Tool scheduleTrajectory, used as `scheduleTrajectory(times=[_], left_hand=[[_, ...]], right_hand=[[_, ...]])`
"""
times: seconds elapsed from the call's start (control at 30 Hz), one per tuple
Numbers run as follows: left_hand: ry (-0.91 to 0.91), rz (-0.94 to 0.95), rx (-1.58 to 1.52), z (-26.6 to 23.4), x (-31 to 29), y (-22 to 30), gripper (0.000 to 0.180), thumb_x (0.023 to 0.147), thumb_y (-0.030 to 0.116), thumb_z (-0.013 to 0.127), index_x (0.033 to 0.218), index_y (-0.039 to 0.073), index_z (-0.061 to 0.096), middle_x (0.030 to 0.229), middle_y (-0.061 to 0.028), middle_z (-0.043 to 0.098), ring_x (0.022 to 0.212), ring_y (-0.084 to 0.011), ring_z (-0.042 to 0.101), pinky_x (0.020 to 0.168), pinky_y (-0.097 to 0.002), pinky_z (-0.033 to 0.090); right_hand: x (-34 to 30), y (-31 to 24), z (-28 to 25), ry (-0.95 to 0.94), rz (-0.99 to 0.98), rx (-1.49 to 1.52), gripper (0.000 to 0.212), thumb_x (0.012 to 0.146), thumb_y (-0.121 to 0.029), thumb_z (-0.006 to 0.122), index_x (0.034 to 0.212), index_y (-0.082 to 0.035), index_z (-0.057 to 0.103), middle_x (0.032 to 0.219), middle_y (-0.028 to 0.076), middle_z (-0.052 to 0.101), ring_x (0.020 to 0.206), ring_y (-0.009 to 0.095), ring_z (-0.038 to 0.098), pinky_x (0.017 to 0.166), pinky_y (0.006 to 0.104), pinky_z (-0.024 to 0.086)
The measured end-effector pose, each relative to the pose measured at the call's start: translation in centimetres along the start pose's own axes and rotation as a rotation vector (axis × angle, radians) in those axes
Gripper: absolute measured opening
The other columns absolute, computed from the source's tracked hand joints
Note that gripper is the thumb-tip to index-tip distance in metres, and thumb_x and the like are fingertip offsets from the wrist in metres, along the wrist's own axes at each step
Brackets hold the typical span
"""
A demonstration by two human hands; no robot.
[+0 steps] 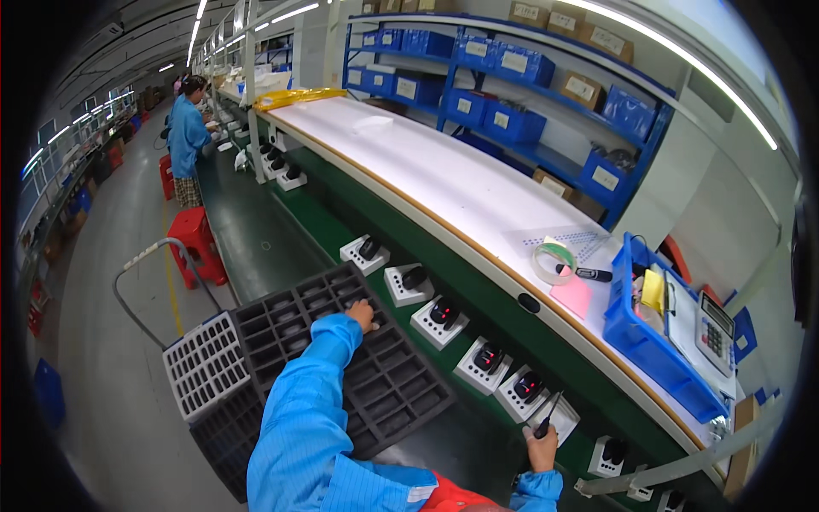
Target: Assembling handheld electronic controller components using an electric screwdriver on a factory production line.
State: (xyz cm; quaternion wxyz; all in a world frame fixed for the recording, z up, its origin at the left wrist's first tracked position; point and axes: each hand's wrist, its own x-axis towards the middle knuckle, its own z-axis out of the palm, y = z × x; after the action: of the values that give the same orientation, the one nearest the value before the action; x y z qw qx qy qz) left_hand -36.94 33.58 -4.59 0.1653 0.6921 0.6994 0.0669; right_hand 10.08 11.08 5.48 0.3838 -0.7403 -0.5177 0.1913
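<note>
- Green worktop runs away ahead of you, carrying the tray and the row of blocks.
- Above its far side, you have a long white shelf, and a blue rack loaded with boxes stands behind that.
- Your black compartment tray lies on the worktop, directly under your left hand, which is at its far right side with the fingers curled down; whether they are clamped on anything, you cannot tell from here.
- Your left sleeve stretches across the tray and covers part of its compartments.
- To the right on the white shelf you have a blue bin holding papers and a calculator.
- On your left, a light grey slotted tray sits just beside the black one.
- White blocks form a row beyond the tray, several topped by black devices; three of these glow red.
- Near your right wrist, a curved grey bar comes in from the right side.
- Your right hand is closed around a slim dark-handled tool, its thin tip pointing up and away from you, in front of one block; contact between them is unclear.
- Smallest, a black marker lies beside the tape roll on the shelf.
</note>
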Motion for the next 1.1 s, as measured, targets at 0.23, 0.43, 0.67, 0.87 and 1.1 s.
scheduleTrajectory(times=[0.23, 0.43, 0.67, 0.87, 1.1], left_hand=[[0.321, 0.119, -0.85, -0.3, -4.7, 1.8, 0.039, 0.072, 0.018, 0.074, 0.101, -0.004, 0.059, 0.089, -0.0173, 0.065, 0.082, -0.0272, 0.064, 0.074, -0.0353, 0.05], [-0.289, 0.11, -1.691, 0.0, -17.4, 13.2, 0.043, 0.077, 0.015, 0.068, 0.117, 0.004, 0.053, 0.098, -0.007, 0.061, 0.088, -0.0146, 0.058, 0.074, -0.0281, 0.047], [-0.787, -0.059, -2.081, 3.2, -25.7, 19.6, 0.043, 0.085, 0.021, 0.061, 0.123, 0.006, 0.046, 0.113, -0.0076, 0.056, 0.103, -0.0198, 0.055, 0.087, -0.0367, 0.046], [-0.63, 0.081, -1.803, 4.7, -29.7, 22.6, 0.037, 0.083, 0.033, 0.064, 0.107, 0.007, 0.055, 0.095, -0.0042, 0.059, 0.085, -0.0115, 0.057, 0.071, -0.0299, 0.049], [-1.26, 0.127, -2.009, 3.5, -30.1, 22.4, 0.049, 0.082, 0.036, 0.055, 0.12, 0.006, 0.049, 0.109, -0.0116, 0.058, 0.097, -0.0262, 0.057, 0.084, -0.0454, 0.046]], right_hand=[[-3.6, -1.9, -0.5, -0.068, -0.004, 0.089, 0.026, 0.068, -0.015, 0.072, 0.081, 0.001, 0.056, 0.07, 0.007, 0.059, 0.065, 0.014, 0.054, 0.062, 0.0279, 0.044], [-5.8, -7.1, 2.6, -0.268, -0.169, 0.174, 0.019, 0.074, -0.011, 0.069, 0.084, 0.0, 0.058, 0.074, 0.008, 0.064, 0.068, 0.016, 0.061, 0.065, 0.0286, 0.048], [-9.0, -8.1, 2.1, -0.308, -0.173, 0.112, 0.031, 0.07, -0.013, 0.074, 0.087, 0.001, 0.053, 0.074, 0.009, 0.06, 0.067, 0.016, 0.059, 0.062, 0.0286, 0.047], [-12.6, -6.8, 0.9, -0.371, -0.285, 0.018, 0.052, 0.058, -0.029, 0.083, 0.086, 0.002, 0.051, 0.074, 0.015, 0.061, 0.069, 0.029, 0.062, 0.062, 0.0337, 0.048], [-12.2, -4.6, -2.2, -0.42, -0.165, 0.35, 0.032, 0.068, -0.018, 0.076, 0.085, -0.002, 0.054, 0.067, 0.002, 0.053, 0.061, 0.01, 0.047, 0.057, 0.026, 0.042]])
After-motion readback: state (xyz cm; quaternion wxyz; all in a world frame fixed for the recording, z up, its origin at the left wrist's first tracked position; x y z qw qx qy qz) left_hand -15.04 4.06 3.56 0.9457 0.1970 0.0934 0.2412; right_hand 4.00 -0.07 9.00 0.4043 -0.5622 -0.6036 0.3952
